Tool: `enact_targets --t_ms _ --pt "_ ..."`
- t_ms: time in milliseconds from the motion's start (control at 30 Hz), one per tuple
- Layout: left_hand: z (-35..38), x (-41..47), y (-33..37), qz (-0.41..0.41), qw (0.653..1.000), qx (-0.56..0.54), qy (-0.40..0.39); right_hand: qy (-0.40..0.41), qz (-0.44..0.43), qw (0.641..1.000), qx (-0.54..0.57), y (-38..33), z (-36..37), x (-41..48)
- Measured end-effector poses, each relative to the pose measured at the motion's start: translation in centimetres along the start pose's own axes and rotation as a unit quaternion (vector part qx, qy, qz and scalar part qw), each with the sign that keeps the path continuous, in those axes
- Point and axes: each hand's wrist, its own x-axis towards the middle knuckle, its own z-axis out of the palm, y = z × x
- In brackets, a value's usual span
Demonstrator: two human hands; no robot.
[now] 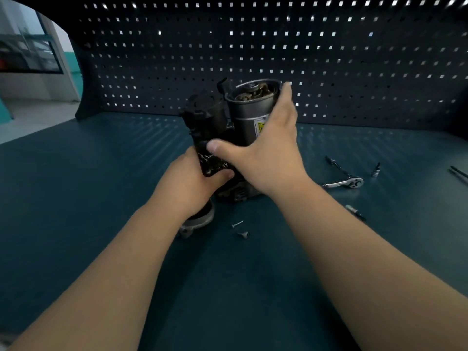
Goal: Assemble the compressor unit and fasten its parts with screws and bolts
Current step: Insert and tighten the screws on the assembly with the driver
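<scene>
Dark teal workbench (76,198) backed closely by a perforated pegboard (253,46). At its centre stands the compressor unit (229,133), upright. Its silver cylinder (247,115) is open-topped, with coppery windings inside. The left hand (187,178) grips the black housing (202,117) low down. The right hand (268,153) wraps the cylinder, thumb across the housing. A screw (237,224) and a round metal cover (200,219) lie just in front. A ratchet wrench (347,183) lies well to the right.

Both forearms bare, reaching from the near edge toward far centre, converging. Left hand (192,178): fingers curled, thumb pointing right, gripping the low black end of the compressor unit (244,115). Right hand (266,153): spread over the unit's grey cylinder, thumb stretched left, fingers wrapped round its right side. Hands just beside each other.
</scene>
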Motion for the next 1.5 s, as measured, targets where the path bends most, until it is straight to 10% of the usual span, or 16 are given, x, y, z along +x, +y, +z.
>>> enact_targets --t_ms 233,333,633,1167,1500 --pt "0.4 -0.8 0.9 0.024 1.0 0.006 -0.005 0.137 -0.181 0.963 -0.144 -4.1 -0.6 -0.1" --pt "0.5 -0.8 1.0 0.032 0.999 0.009 -0.009 0.056 -0.261 0.92 -0.287 -4.9 -1.5 0.5" --pt "0.4 -0.4 -0.7 -0.016 0.997 -0.072 0.019 -0.066 -0.273 0.895 -0.345 -5.0 -1.8 2.8" --pt "-0.6 -0.7 -1.0 0.074 0.995 0.032 0.056 -0.06 -0.263 0.918 -0.289 -5.0 0.0 4.5" --pt "0.3 -0.6 -0.5 -0.011 0.994 -0.054 0.095 -0.048 -0.259 0.92 -0.289 -5.1 0.2 4.7"
